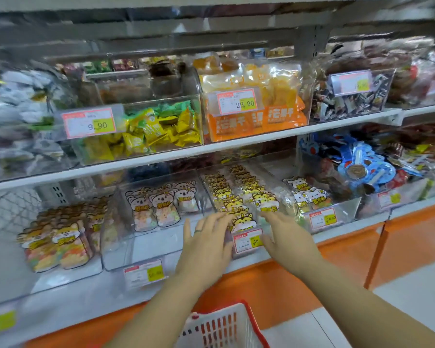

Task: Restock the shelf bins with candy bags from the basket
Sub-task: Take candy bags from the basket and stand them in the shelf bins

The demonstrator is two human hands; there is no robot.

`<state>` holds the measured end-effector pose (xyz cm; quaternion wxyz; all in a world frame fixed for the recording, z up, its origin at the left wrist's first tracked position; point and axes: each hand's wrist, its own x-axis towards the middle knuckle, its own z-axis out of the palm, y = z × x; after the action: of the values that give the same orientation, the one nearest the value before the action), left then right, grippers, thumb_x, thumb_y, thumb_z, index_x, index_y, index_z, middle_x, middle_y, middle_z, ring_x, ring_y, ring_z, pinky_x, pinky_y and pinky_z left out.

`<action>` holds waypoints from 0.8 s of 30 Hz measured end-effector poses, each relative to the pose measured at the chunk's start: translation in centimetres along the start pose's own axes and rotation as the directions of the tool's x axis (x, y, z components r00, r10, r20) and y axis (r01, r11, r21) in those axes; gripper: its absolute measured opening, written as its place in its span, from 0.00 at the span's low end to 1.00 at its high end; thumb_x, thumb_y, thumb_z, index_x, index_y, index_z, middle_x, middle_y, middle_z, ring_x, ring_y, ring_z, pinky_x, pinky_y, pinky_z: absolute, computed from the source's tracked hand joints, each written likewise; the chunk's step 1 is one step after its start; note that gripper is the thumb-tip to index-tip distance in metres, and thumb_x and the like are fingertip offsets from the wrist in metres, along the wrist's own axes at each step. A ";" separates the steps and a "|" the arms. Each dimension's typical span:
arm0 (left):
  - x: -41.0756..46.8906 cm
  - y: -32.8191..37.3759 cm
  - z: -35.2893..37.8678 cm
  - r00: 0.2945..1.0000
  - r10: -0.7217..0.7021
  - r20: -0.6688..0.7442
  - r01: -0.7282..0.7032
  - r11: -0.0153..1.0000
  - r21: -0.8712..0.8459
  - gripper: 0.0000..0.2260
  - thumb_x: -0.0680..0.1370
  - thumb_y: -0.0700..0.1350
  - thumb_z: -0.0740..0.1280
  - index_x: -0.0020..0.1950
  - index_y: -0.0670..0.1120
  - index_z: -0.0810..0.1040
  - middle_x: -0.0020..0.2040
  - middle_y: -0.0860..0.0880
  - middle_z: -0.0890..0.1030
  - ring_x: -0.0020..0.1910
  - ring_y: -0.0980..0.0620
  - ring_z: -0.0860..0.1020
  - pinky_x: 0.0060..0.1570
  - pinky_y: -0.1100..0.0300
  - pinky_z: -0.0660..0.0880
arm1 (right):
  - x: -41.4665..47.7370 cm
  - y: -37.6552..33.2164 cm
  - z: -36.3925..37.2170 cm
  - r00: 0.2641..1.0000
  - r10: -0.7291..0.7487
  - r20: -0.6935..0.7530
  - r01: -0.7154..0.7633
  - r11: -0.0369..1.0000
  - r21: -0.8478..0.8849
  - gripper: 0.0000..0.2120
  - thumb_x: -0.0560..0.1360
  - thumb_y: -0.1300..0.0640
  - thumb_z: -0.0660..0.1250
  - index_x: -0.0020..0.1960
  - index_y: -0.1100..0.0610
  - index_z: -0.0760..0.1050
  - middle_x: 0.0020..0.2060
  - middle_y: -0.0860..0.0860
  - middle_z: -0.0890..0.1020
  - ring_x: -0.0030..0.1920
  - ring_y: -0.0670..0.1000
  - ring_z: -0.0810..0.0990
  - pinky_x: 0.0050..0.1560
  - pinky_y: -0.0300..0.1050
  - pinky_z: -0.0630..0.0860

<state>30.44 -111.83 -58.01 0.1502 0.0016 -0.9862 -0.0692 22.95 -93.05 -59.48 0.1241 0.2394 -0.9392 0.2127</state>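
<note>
Head view: left hand (206, 238), right hand (285, 236) spread, flanking front tiger candy bag (244, 220).

Your left hand (206, 243) and right hand (288, 237) flank the price tag (248, 240) on the front of the centre bin (203, 187), with candy bags (239, 197) in two rows inside. Koala bags (158, 204) stand in the neighbouring bin (116, 247) to its left. The basket (224, 327) sits bottom centre, before the shelf (342, 236).

Basket (219, 327) cut off below (contents unseen), far-left bags (18, 109) blurred, price tag (248, 241) print illegible
</note>
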 end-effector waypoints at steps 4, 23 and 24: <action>-6.7 -2.2 0.6 0.999 -0.036 0.031 0.039 0.994 -0.103 0.21 0.82 0.51 0.60 0.76 0.57 0.64 0.73 0.57 0.67 0.71 0.52 0.68 0.75 0.48 0.57 | -4.2 -4.3 2.2 0.995 -0.075 0.072 0.067 0.992 0.107 0.20 0.77 0.52 0.66 0.69 0.48 0.72 0.59 0.47 0.80 0.61 0.52 0.77 0.55 0.49 0.76; -31.5 -15.9 16.5 0.493 -0.367 0.789 0.524 0.849 0.068 0.34 0.78 0.57 0.66 0.79 0.65 0.52 0.82 0.48 0.41 0.80 0.38 0.43 0.75 0.35 0.55 | -18.8 -6.4 22.8 0.409 0.001 0.913 0.159 0.985 -0.072 0.34 0.76 0.58 0.69 0.78 0.49 0.60 0.76 0.54 0.64 0.72 0.58 0.69 0.67 0.52 0.72; -32.0 -15.9 16.6 0.459 -0.360 0.812 0.531 0.844 0.074 0.37 0.78 0.55 0.68 0.80 0.65 0.49 0.82 0.49 0.38 0.80 0.39 0.42 0.76 0.36 0.53 | -19.0 -6.7 23.2 0.424 -0.024 0.905 0.211 0.975 -0.072 0.37 0.75 0.60 0.69 0.79 0.47 0.56 0.78 0.54 0.59 0.73 0.59 0.66 0.66 0.54 0.72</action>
<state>55.76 -124.55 -85.36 -0.3334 0.2147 -0.8975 -0.1931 39.49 -101.47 -83.97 -0.3597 0.3689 -0.8561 -0.0397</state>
